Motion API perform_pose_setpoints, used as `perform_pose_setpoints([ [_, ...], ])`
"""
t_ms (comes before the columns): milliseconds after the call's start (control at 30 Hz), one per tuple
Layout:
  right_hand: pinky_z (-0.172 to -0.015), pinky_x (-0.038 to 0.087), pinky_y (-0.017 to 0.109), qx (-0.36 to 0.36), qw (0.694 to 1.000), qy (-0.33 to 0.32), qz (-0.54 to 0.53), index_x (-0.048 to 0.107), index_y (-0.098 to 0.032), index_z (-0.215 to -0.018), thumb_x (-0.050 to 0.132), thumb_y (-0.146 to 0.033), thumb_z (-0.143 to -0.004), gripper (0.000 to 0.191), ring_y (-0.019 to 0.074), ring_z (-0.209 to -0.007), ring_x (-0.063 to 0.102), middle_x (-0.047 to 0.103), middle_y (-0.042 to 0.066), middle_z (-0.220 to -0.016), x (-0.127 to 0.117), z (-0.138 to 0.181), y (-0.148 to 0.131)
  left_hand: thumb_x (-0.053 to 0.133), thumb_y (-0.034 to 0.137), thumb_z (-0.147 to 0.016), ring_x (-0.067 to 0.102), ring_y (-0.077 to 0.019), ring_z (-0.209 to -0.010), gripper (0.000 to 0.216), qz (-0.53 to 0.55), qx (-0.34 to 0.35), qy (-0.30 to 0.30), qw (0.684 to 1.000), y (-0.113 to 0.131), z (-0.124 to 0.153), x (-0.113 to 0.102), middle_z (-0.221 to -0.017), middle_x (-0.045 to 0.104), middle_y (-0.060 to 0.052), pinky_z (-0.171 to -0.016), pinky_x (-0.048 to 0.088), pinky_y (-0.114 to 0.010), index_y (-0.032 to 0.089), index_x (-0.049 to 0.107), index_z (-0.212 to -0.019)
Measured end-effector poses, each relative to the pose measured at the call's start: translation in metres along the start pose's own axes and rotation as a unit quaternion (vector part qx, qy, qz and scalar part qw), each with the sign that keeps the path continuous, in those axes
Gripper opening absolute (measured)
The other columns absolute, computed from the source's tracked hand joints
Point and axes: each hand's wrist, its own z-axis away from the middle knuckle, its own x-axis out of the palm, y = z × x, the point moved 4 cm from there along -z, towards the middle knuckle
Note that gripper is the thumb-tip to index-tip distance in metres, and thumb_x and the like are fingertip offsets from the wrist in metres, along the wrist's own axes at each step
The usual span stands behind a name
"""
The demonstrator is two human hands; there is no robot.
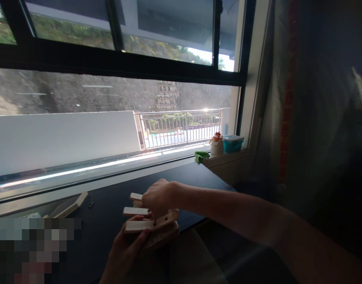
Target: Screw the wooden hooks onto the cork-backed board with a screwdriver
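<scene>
My left hand (124,252) grips a light wooden assembly (153,228) from below, above the near edge of a dark table (110,221). Several flat wooden slats stick out of it to the left. My right hand (158,197) comes in from the right with its fingers closed over the top of the assembly, on the upper slats. What its fingertips pinch is hidden.
A loose wooden piece (74,205) and a small metal screw (91,204) lie on the table at the left. On the window sill at the right stand a small bottle (216,144), a teal box (232,143) and a green object (201,156). A dark curtain hangs at the right.
</scene>
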Motion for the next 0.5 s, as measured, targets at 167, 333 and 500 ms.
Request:
perform_pose_setpoints([
  [167, -0.064, 0.048, 0.027, -0.061, 0.998, 0.007, 0.009, 0.065, -0.012, -0.1, 0.058, -0.014, -0.082, 0.019, 0.0201, -0.088, 0.066, 0.07, 0.008, -0.095, 0.004, 0.003, -0.007, 0.072, 0.052, -0.066, 0.071, -0.0263, -0.091, 0.049, 0.01, -0.017, -0.01, 1.0, 0.004, 0.003, 0.003, -0.094, 0.075, -0.004, -0.08, 0.058, -0.035, 0.021, 0.062, -0.102],
  [333, -0.068, 0.046, 0.031, -0.022, 0.999, 0.033, -0.014, 0.065, -0.013, -0.104, 0.053, -0.024, -0.086, 0.024, 0.0243, -0.096, 0.064, 0.07, 0.012, -0.099, 0.01, 0.0, 0.002, 0.072, 0.052, -0.065, 0.066, -0.0283, -0.103, 0.058, 0.019, -0.022, -0.011, 1.0, 0.01, 0.008, 0.005, -0.104, 0.072, -0.006, -0.092, 0.052, -0.04, 0.022, 0.058, -0.113],
  [500, -0.061, 0.043, 0.027, -0.009, 0.999, 0.01, -0.05, 0.069, -0.017, -0.093, 0.055, -0.031, -0.081, 0.023, 0.021, -0.087, 0.064, 0.071, 0.006, -0.095, 0.007, 0.002, 0.015, 0.078, 0.045, -0.061, 0.054, -0.0296, -0.123, 0.096, 0.068, -0.02, -0.032, 0.997, 0.008, 0.02, 0.006, -0.129, 0.061, -0.007, -0.105, 0.041, -0.045, 0.029, 0.031, -0.143],
])
